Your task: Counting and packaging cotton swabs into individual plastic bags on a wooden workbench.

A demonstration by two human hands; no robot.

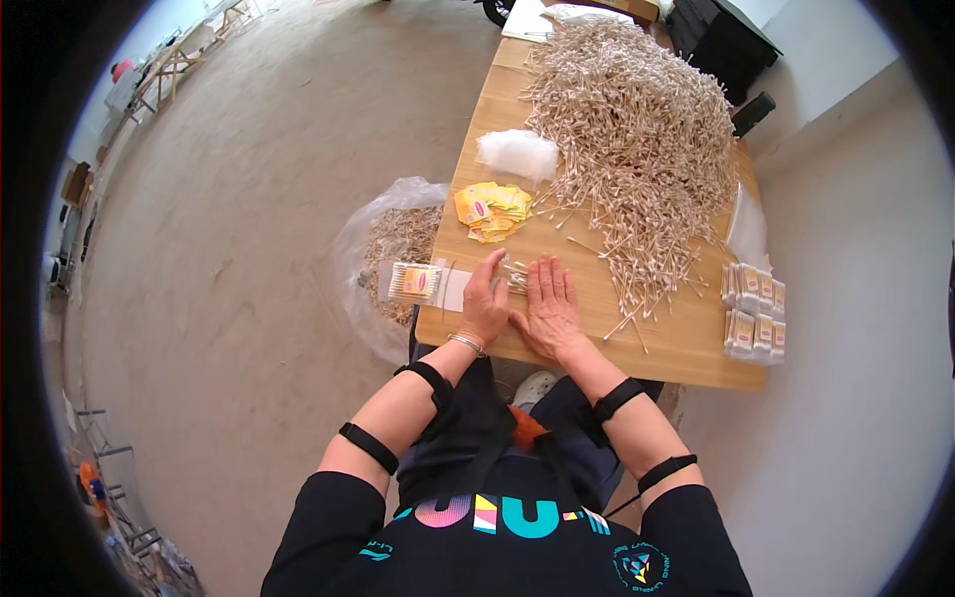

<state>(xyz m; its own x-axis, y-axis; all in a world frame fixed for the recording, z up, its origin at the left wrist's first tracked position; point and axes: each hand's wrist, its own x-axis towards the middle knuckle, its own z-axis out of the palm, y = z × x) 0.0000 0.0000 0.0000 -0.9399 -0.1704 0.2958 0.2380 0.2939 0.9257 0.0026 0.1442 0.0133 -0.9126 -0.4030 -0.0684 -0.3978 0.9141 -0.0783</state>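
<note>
My left hand rests near the table's front left edge, its fingers bent around one side of a small group of cotton swabs. On the other side of these swabs, my right hand lies palm down, its fingers stretched out and close together. Both thumbs come near each other below the swabs. Left of my left hand, a clear packet of cotton swabs with a yellow card sits at the table edge. A white strip lies between that packet and my left hand, partly hidden by the fingers.
A large heap of loose cotton swabs covers the wooden table's far right. Yellow cards and clear plastic bags lie at left. Filled packets stand at the right edge. A lined sack of swabs is on the floor.
</note>
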